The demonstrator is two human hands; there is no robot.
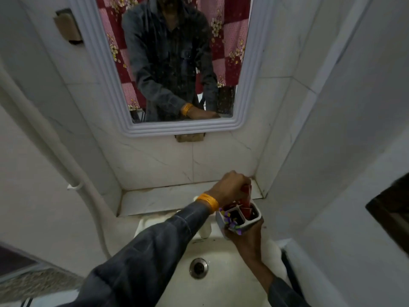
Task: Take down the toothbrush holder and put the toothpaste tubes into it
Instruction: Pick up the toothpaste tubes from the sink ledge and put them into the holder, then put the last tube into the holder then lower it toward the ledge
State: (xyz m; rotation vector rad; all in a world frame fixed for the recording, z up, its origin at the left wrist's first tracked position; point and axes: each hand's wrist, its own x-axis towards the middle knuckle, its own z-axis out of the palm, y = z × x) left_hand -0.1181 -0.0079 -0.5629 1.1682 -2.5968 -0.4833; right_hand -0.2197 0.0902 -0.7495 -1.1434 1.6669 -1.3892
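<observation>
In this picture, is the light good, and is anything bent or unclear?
Head view: dim, flat light; the wide lens curves the white pipe and walls; the mirror is speckled, its reflection murky; the red toothpaste tube and toothbrush holder look slightly soft.

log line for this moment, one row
left hand: lowering red toothpaste tube into holder | right hand: gripping toothbrush holder over sink | tube partly in
</observation>
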